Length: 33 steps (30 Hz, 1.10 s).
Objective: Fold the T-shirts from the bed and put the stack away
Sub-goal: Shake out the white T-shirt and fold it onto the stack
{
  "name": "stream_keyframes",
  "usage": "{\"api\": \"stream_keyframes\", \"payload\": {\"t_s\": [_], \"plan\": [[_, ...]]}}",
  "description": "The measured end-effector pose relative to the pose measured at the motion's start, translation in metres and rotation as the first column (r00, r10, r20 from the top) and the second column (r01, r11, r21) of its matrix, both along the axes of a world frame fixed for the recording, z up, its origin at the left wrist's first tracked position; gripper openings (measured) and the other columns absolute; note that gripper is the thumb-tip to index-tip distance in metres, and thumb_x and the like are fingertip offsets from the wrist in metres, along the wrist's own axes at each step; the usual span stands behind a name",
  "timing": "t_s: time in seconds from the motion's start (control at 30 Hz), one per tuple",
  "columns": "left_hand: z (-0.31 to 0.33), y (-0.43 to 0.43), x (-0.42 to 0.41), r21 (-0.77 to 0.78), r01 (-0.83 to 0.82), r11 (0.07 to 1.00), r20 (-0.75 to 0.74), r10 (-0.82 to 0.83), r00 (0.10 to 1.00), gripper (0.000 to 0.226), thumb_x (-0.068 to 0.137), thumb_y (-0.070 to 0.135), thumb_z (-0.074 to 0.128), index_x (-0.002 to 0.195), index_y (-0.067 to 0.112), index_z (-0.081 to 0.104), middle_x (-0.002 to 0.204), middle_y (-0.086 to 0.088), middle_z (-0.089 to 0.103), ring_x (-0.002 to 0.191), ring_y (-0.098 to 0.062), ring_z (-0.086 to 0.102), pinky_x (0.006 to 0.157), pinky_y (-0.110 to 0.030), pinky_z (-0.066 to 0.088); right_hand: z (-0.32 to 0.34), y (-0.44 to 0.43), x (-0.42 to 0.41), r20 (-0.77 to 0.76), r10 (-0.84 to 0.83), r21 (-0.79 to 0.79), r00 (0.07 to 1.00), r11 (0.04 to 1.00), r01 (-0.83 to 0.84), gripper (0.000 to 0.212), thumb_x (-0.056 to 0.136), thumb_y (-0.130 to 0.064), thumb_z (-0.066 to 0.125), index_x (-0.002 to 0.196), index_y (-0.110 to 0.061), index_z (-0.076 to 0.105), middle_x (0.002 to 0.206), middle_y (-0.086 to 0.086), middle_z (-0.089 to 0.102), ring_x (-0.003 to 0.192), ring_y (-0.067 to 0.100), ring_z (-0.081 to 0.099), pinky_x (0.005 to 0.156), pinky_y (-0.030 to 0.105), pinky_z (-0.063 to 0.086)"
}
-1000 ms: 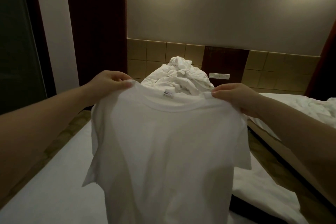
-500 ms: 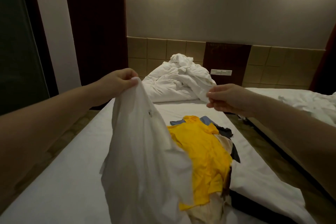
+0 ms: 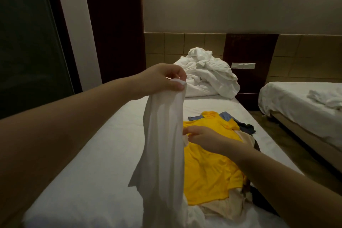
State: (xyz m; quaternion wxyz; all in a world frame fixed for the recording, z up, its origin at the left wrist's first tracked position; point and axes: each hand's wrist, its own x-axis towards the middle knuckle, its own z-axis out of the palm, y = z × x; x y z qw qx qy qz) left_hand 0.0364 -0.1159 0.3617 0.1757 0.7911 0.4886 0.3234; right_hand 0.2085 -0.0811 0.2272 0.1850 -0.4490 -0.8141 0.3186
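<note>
I can't read any writing from where I stand. The white shirt [image 3: 162, 153] hangs plain. The small pale bit at its edge, pinched by the right hand [image 3: 205, 139], is too small and dim to read. The switch plate [image 3: 243, 65] on the wall is just as blurred.

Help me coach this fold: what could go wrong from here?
The white T-shirt hangs bunched, pinched at the top by the left hand, so it may slip or fold crooked; whether the right hand grips its edge is unclear. Its lower end trails beside the yellow T-shirt and could drag that pile.
</note>
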Motion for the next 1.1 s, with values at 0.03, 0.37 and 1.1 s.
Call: {"api": "stream_keyframes", "payload": {"t_s": [0.03,0.37,1.1], "plan": [[0.000,0.000,0.000,0.001,0.003,1.000,-0.001,-0.003,1.000,0.017,0.088,0.018,0.062,0.081,0.033,0.059,0.087,0.010,0.056,0.076,-0.002,0.053,0.064,-0.006,0.046,-0.003,0.001,-0.001,-0.023,-0.029,-0.016,0.999,0.999,0.029,0.043,0.089,0.001,0.042,0.125,-0.016,0.057,0.129,0.002,0.055,0.109,0.014,0.049,0.090,0.024,0.038],[0.004,0.001,0.002,0.031,-0.047,0.998,0.011,0.047,0.999,0.011,0.089,0.023,0.060,0.085,0.033,0.057,0.091,0.007,0.056,0.081,-0.006,0.054,0.063,-0.010,0.047,-0.029,0.013,0.026,0.401,-0.144,0.171,0.905,0.982,0.080,0.044,0.085,-0.022,0.053,0.128,-0.032,0.053,0.127,0.006,0.044,0.121,0.027,0.036,0.100,0.038,0.036],[-0.010,-0.001,0.001,0.008,-0.178,0.984,0.249,0.170,0.954,0.005,0.090,0.024,0.058,0.086,0.028,0.055,0.087,0.005,0.054,0.080,-0.012,0.053,0.063,-0.021,0.045,-0.008,-0.022,0.069,0.049,-0.148,0.014,0.988,0.989,0.147,0.020,0.088,-0.025,0.064,0.106,-0.017,0.060,0.068,-0.003,0.055,0.053,0.005,0.054,0.045,0.010,0.044]]}}
